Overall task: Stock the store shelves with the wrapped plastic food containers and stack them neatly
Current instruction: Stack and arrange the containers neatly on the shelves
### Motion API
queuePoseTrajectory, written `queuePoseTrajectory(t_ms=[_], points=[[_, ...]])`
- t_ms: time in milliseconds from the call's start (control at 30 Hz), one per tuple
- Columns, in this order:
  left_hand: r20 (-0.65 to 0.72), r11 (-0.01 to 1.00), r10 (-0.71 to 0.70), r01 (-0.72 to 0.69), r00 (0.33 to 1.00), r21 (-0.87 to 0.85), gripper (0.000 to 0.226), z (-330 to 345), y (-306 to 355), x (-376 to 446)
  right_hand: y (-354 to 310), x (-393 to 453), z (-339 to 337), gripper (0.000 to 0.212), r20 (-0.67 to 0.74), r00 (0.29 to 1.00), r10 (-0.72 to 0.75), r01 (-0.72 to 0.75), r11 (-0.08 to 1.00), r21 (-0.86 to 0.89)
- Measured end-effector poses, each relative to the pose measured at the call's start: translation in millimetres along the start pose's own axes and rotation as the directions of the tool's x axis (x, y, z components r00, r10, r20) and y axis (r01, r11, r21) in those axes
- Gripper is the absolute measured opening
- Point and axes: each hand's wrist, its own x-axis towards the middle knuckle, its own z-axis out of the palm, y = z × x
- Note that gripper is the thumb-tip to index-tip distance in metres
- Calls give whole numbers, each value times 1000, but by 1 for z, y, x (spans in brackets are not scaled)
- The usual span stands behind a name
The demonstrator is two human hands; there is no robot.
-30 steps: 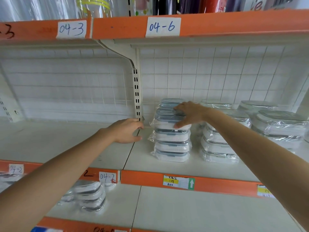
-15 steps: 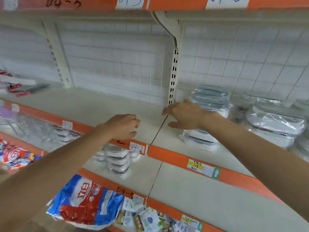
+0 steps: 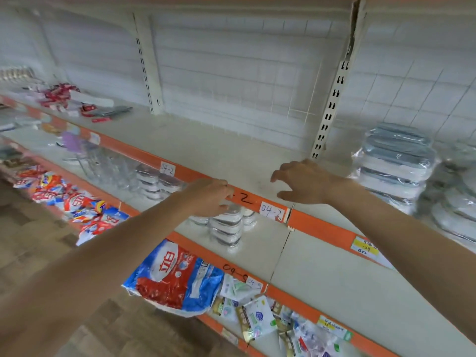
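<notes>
Both hands empty: left hand [image 3: 210, 197] loosely curled at shelf edge [image 3: 319, 225], right hand [image 3: 304, 181] spread, relaxed, now withdrawn leftward from wrapped container stack [image 3: 394, 163] on shelf.

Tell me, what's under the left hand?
Under the left hand runs the orange shelf edge; below it stands a small wrapped stack. The hand covers part of the handwritten label.

Wrapped containers [image 3: 394, 161]: white tubs w/ grey lids, clear film round each, stacked upright in a neat pile on the middle shelf [image 3: 231, 153], far right, near the back grid. More wrapped ones [image 3: 456, 202] just right of it, blurred. Smaller stack [image 3: 226, 228] on the shelf below.
</notes>
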Motion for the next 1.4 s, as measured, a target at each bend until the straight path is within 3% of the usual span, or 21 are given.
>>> queuePoseTrajectory(t_ms=[233, 567, 800, 867, 933, 1067, 1300, 1400], points=[[-30, 997, 76, -76, 997, 1, 30, -18, 4, 5, -16, -16, -3, 46, 34, 993, 113, -115, 991, 66], [-195, 964, 181, -214, 964, -159, 39, -70, 64, 82, 68, -95, -10, 42, -15, 911, 412, -405, 903, 144], [-278, 887, 76, -192, 958, -420, 49, -84, 119, 142, 144, -125, 0, 72, -68, 773, 630, -598, 761, 251], [-258, 848, 29, -161, 966, -505, 48, -83, 133, 160, 157, -125, 8, 76, -5, 772, 635, -603, 736, 306], [-217, 820, -7, -118, 976, -561, 51, -82, 146, 177, 164, -124, 11, 63, 56, 789, 612, -584, 717, 381], [-147, 773, -45, -58, 988, -631, 59, -65, 165, 199, 176, -134, 12, 63, 71, 812, 580, -547, 712, 441], [-296, 592, -104, -179, 950, -786, 19, -47, 191, 212, 188, -149, 25, 65, 72, 798, 599, -556, 685, 471], [-287, 638, -74, -176, 955, -749, 26, -46, 183, 214, 190, -148, 27, 65, 64, 804, 591, -560, 717, 415]])
